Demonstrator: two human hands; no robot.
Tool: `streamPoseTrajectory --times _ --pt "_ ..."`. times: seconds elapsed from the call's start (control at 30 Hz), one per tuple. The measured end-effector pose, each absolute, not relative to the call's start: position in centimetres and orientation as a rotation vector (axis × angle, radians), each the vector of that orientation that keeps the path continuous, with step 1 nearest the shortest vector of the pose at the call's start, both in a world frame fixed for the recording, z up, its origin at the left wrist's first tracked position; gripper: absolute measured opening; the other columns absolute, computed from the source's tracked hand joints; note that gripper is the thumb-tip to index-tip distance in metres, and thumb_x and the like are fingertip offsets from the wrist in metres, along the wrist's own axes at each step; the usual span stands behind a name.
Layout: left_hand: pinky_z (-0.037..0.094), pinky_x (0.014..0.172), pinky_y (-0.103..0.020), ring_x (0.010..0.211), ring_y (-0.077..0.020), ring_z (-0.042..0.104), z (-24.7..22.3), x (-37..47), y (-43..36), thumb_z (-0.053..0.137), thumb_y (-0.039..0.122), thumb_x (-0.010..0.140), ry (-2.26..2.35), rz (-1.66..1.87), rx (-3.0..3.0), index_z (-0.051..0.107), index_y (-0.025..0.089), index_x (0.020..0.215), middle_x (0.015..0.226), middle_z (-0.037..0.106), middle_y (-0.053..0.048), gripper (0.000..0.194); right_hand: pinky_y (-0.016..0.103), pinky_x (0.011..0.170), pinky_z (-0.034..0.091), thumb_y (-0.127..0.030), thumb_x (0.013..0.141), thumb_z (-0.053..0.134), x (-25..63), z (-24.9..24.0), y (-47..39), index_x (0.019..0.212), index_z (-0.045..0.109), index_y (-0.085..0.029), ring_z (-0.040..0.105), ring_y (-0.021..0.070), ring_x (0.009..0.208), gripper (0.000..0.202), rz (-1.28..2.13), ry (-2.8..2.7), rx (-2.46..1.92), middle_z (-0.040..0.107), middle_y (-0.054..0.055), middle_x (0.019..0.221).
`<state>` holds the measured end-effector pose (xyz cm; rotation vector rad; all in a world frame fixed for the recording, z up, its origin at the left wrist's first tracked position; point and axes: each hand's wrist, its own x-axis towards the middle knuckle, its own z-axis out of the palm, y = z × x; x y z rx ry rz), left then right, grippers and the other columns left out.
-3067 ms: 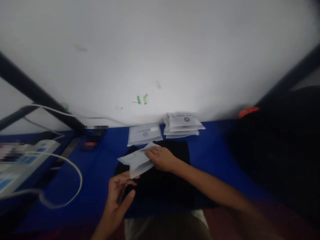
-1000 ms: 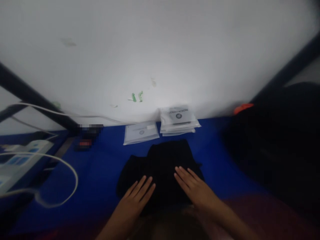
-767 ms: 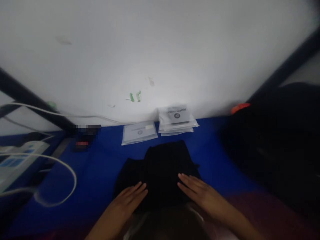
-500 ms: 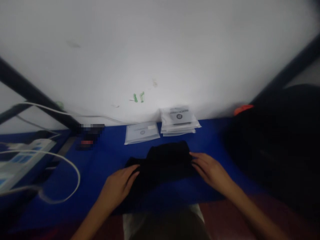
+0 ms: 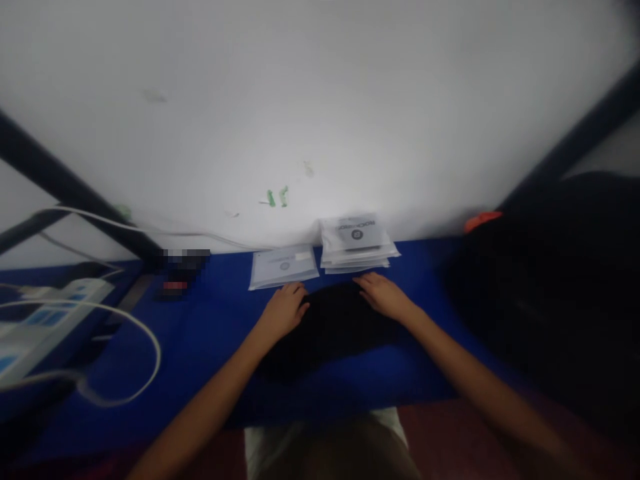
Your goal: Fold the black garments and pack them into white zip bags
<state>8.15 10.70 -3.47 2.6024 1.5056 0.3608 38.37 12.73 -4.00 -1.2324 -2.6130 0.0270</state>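
Note:
A dark piece of black cloth point(image 5: 330, 330) lies flattened on the blue table cover in front of me; its folds are too dark to make out. My left hand point(image 5: 286, 310) rests at its far left corner, fingers stretched forward and thumb apart. At the far right corner, my right hand point(image 5: 384, 295) lies palm down on the cloth with its fingers extended. Just beyond the hands are a stack of clear zip bags point(image 5: 357, 243) with printed labels and a single flat zip bag point(image 5: 285, 265) beside it.
Left on the table are a white power strip point(image 5: 50, 320), a looping white cable point(image 5: 155, 353) and a small blurred-out item point(image 5: 177, 273). A large black heap point(image 5: 550, 300) with an orange bit point(image 5: 483, 220) fills the right side. A white wall point(image 5: 320, 120) stands behind.
Both hands have moved away from me and inward, from the cloth's sides to its far corners. The cloth's raised far part now lies flatter. The bags have stayed put.

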Motion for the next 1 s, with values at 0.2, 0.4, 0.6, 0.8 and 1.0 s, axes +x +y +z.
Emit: streamPoseTrajectory --times 0.2,0.4,0.6,0.8,1.0 --pt "0.046 0.084 -0.044 0.097 -0.0296 0.061 -1.2 7.3 11.7 0.048 0.010 0.090 1.596 0.499 2.618 0.062 0.017 0.100 0.099 0.068 -0.011 0.019 0.039 0.084 0.053 -0.005 0.092 0.043 38.4 -2.7 12.6 0.120 0.062 -0.012 0.058 0.0242 0.095 0.035 -0.007 -2.548 -1.160 0.063 0.012 0.100" --pt "0.046 0.086 -0.041 0.098 -0.0259 0.060 0.0 7.0 7.8 0.048 0.014 0.094 1.433 0.835 2.702 0.062 0.018 0.100 0.101 0.067 -0.009 0.016 0.040 0.081 0.052 -0.011 0.095 0.045 39.1 -1.0 9.2 0.115 0.063 -0.015 0.057 0.0247 0.093 0.027 0.027 -2.478 -0.992 0.062 0.013 0.102" --pt "0.050 0.089 -0.039 0.104 -0.0240 0.060 -3.3 5.8 1.5 0.050 0.021 0.097 1.376 0.733 2.573 0.065 0.022 0.107 0.108 0.063 -0.008 0.018 0.044 0.089 0.052 -0.020 0.095 0.053 40.2 -1.8 5.3 0.113 0.066 -0.017 0.060 0.0255 0.101 0.022 0.175 -2.612 -1.039 0.062 0.013 0.112" --pt "0.049 0.093 -0.050 0.105 -0.0341 0.059 -5.1 0.6 1.6 0.047 0.056 0.093 2.212 0.770 2.133 0.058 0.013 0.123 0.109 0.062 -0.016 0.054 0.051 0.106 0.045 -0.034 0.097 0.056 41.2 -2.8 5.7 0.127 0.060 -0.018 0.050 0.0301 0.130 0.034 0.243 -2.506 -1.097 0.054 0.016 0.136" --pt "0.049 0.092 -0.048 0.103 -0.0355 0.061 -6.7 -1.3 2.1 0.051 0.068 0.082 2.244 0.546 1.921 0.065 0.014 0.104 0.099 0.065 -0.015 0.059 0.053 0.109 0.042 -0.044 0.094 0.060 40.8 -3.7 5.9 0.134 0.057 -0.020 0.044 0.0319 0.137 0.047 0.393 -2.543 -1.125 0.052 0.015 0.144"
